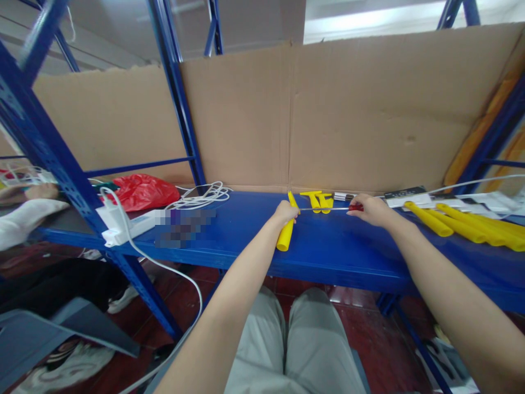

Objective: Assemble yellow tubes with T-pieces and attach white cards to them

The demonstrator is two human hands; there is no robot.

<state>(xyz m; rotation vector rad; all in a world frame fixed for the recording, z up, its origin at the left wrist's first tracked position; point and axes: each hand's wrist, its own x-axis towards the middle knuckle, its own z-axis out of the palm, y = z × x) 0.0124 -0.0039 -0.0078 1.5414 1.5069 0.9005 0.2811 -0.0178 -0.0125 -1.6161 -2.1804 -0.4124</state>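
My left hand (pixel 286 212) is wrapped around a yellow tube-like handle (pixel 284 239), its wide round end pointing toward me over the blue shelf. In my right hand (pixel 370 209) is a screwdriver (pixel 334 208), gripped by its red handle. Its long metal shaft runs level to the left, and the tip meets the yellow handle beside my left fingers; exactly where it touches is hidden. Behind the shaft lie two small yellow T-shaped pieces (pixel 315 199).
Several yellow tubes (pixel 430 220) lie at the right among white and black packets (pixel 406 192). To the left are a white power strip (pixel 139 223), coiled white cable (pixel 213 192) and a red plastic bag (pixel 145 191). Cardboard (pixel 348 120) stands behind. Another person's sleeve (pixel 30 219) shows far left.
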